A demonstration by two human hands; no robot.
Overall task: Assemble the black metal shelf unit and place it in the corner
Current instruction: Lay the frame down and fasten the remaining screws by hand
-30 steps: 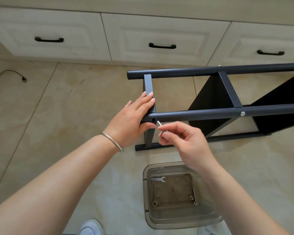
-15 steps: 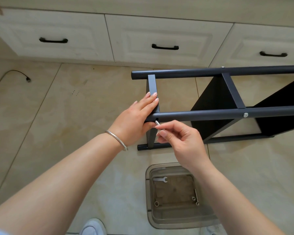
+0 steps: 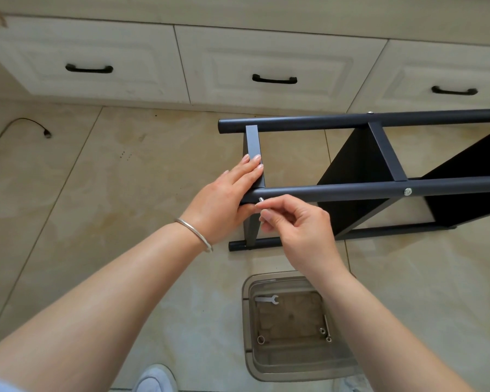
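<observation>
The black metal shelf unit (image 3: pixel 379 154) lies on its side on the tiled floor (image 3: pixel 125 193), right of centre. The left hand (image 3: pixel 227 193) grips its near tube end and crossbar; the right hand (image 3: pixel 292 222) pinches a silver bolt (image 3: pixel 260 200) against the tube.

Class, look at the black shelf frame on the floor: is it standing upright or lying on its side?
On its side. The shelf frame's long tubes run level above the floor tiles, and its shelf panels stand on edge.
</observation>
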